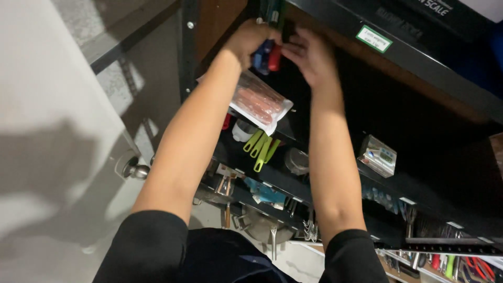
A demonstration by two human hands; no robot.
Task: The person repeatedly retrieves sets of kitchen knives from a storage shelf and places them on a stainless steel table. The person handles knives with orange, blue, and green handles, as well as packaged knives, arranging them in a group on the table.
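Note:
Both arms reach up to a dark metal shelf unit (419,68). My left hand (246,39) is closed around small tools with blue and red handles (267,56) near the top shelf. My right hand (312,55) is beside it, fingers curled toward the same tools, touching or nearly touching them. Just below the hands a clear packet with reddish pieces inside (259,102) sticks out from a shelf edge. Exactly what the right fingers grip is hidden.
Yellow-green plastic utensils (262,147) hang below the packet. A small packaged gadget (378,155) sits on a shelf to the right. Metal utensils (272,238) and red-handled tools (471,264) hang lower down. A pale door with a round knob (137,170) is on the left.

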